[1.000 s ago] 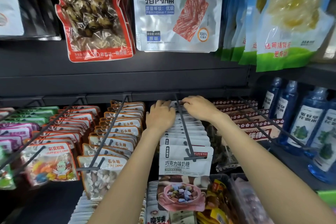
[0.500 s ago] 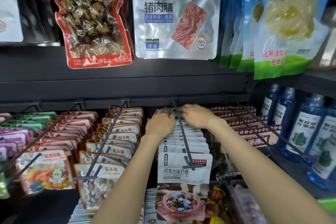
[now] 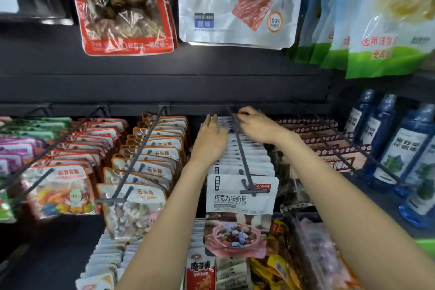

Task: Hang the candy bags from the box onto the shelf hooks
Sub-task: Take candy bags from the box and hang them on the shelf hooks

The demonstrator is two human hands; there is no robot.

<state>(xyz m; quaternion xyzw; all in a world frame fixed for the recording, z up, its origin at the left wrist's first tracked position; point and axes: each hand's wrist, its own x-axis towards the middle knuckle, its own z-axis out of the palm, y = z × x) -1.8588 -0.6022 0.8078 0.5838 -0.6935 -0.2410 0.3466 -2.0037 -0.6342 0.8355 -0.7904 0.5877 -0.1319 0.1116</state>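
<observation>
Left hand [image 3: 209, 141] flat, fingers straight, pressing candy bags [image 3: 242, 160] at far end of hook [image 3: 240, 148]; right hand [image 3: 256, 125] fingers curled on bag tops.

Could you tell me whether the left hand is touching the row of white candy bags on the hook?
Touching. The head view shows the left hand resting flat on the tops of the white candy bags, no gap visible.

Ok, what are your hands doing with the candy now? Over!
Left hand flat on the white bags, fingers straight. Right hand curled at the back of the hook, grip unclear. Row full to the front bag.
</observation>
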